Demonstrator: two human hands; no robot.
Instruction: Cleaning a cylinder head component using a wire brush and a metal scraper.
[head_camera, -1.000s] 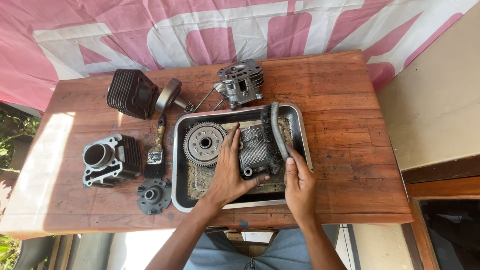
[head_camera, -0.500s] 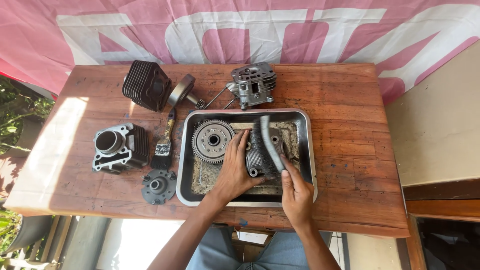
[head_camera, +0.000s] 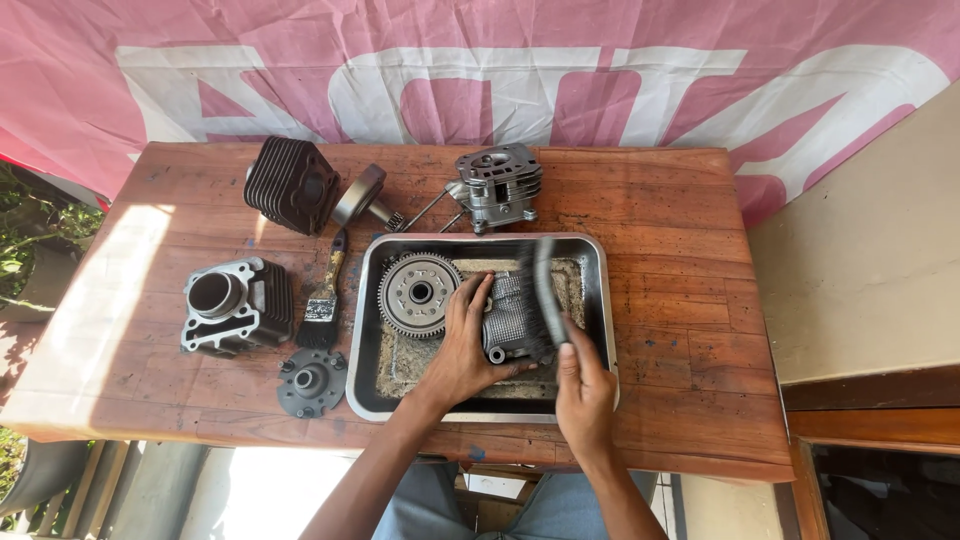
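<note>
Left hand (head_camera: 462, 345) lies flat, fingers spread, on finned engine cover (head_camera: 512, 318) in metal tray (head_camera: 596, 300). Right hand (head_camera: 585, 385) grips black brush (head_camera: 545, 285) across cover. Clutch gear (head_camera: 419, 293) alongside.

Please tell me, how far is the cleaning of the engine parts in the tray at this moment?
Done, apparently: several parts lie out on the wooden table, including a finned cylinder and a round cover. In hand: the left hand steadies a finned engine part in the metal tray while the right hand works a dark brush over it. Left: the clutch gear waits in the tray, which holds dirty residue.
</note>
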